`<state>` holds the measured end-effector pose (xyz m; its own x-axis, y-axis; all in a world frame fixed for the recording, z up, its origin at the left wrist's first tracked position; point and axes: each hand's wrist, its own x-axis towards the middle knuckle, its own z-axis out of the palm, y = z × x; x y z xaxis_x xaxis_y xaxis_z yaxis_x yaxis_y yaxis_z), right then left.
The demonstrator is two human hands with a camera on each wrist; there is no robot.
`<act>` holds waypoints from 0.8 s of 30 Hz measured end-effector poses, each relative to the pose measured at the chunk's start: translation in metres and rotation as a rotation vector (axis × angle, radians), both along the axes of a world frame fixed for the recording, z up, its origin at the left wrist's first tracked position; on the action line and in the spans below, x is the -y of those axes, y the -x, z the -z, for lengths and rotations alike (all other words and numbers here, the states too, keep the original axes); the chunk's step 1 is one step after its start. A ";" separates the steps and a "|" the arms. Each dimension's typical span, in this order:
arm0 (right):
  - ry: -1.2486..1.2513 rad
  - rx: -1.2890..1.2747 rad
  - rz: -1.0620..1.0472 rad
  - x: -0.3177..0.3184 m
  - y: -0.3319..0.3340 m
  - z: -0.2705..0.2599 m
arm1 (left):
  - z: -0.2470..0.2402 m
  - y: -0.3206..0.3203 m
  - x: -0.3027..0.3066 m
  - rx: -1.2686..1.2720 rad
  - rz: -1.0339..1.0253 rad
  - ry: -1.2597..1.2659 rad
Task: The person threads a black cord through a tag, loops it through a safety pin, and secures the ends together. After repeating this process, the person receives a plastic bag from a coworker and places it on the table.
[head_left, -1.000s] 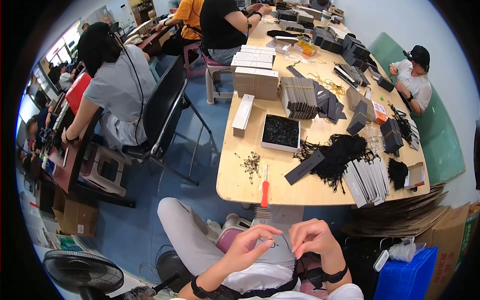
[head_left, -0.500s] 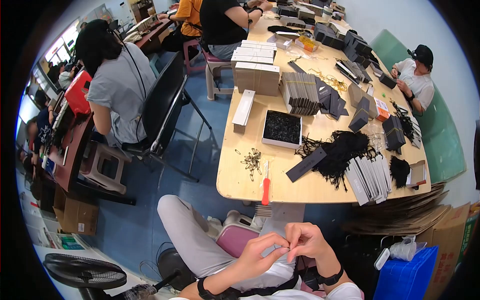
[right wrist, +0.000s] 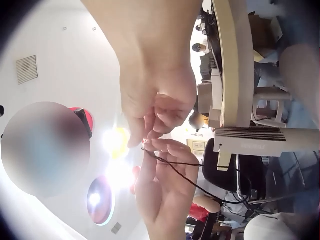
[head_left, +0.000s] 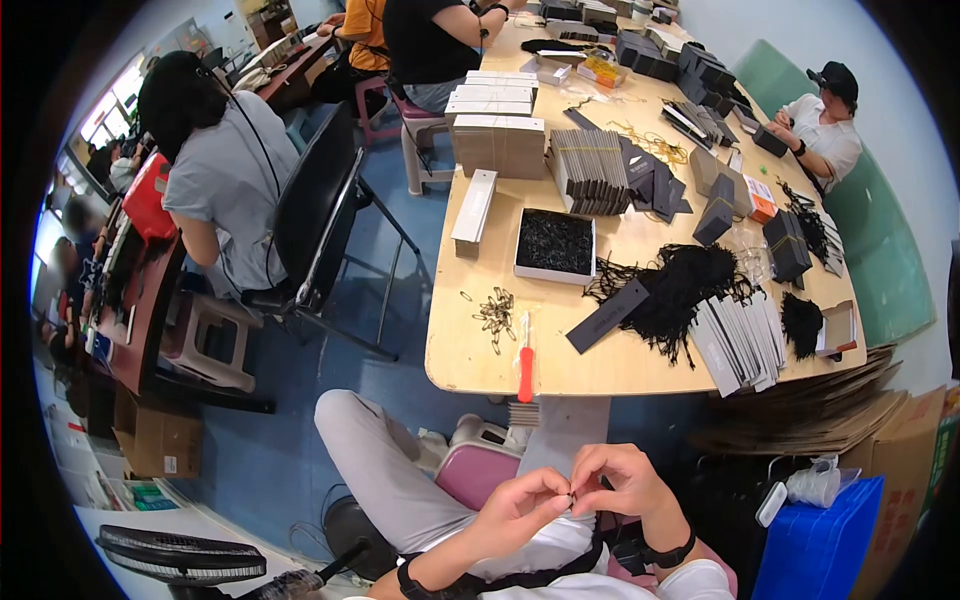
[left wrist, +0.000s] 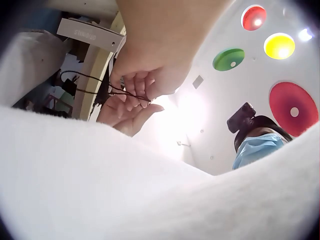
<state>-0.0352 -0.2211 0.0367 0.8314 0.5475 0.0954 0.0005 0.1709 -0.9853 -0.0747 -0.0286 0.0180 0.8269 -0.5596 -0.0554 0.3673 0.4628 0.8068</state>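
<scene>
Pinching end of looped black cord point(right wrist: 199, 186) btwn fingertips: L hand point(head_left: 522, 510) & R hand point(head_left: 622, 484) meet midair, each grip thumb to fingers, strands trailing past L palm; detail at the tips too small to ID. Worktop point(head_left: 455, 355) ahead, nr edge: red-handled tool point(head_left: 525, 375), small pile of metal pins point(head_left: 496, 315) just beyond, white box point(head_left: 553, 273) of black bits point(head_left: 556, 243) behind.

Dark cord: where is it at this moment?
In the right wrist view, the dark cord starts between the right hand, above, and the left hand, below, and runs toward image right.
</scene>
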 end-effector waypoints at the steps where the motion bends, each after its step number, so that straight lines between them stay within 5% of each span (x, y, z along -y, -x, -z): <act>1: -0.001 -0.002 0.003 0.001 0.000 -0.001 | 0.001 0.001 0.000 -0.004 0.003 -0.009; 11: 0.184 0.141 -0.080 0.006 -0.011 -0.002 | -0.003 -0.004 -0.005 -0.158 0.109 -0.129; 13: 0.202 0.144 -0.030 0.002 -0.009 0.001 | 0.003 -0.001 -0.002 -0.051 -0.065 -0.206; 17: 0.136 0.063 0.030 0.001 -0.004 0.003 | -0.011 -0.006 -0.006 -0.057 -0.087 -0.323; 19: 0.107 -0.084 0.048 0.002 -0.002 0.004 | -0.019 -0.011 -0.007 0.418 -0.268 -0.685; 22: 0.052 -0.060 0.110 0.004 -0.001 0.011 | -0.021 -0.016 -0.003 0.637 -0.490 -0.817; 24: 0.036 -0.034 0.183 0.005 -0.001 0.012 | -0.017 -0.014 -0.006 0.555 -0.458 -0.809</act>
